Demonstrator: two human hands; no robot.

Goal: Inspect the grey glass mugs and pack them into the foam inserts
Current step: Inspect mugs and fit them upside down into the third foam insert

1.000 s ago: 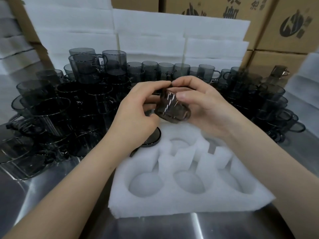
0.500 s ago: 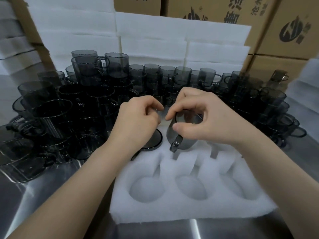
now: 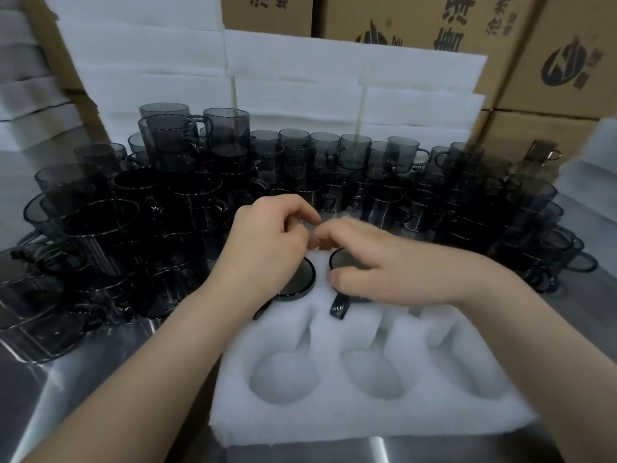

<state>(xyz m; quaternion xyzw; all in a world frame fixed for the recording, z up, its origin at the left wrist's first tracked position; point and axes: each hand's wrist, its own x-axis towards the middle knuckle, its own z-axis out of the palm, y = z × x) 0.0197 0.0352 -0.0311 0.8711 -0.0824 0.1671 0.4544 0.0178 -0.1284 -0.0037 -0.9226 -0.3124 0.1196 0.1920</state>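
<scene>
The right hand [image 3: 394, 265], which held the mug [image 3: 344, 259] above the insert [image 3: 367, 416] half a second ago, now lies over it in the back-middle pocket, thumb at its near rim; blur hides whether it still pinches. The left hand [image 3: 267, 248], curled on nothing, hovers over a second mug [image 3: 302, 279] back-left, and loose mugs [image 3: 167, 212] crowd behind. The mug is smoky grey, upright, its handle nearest the camera.
</scene>
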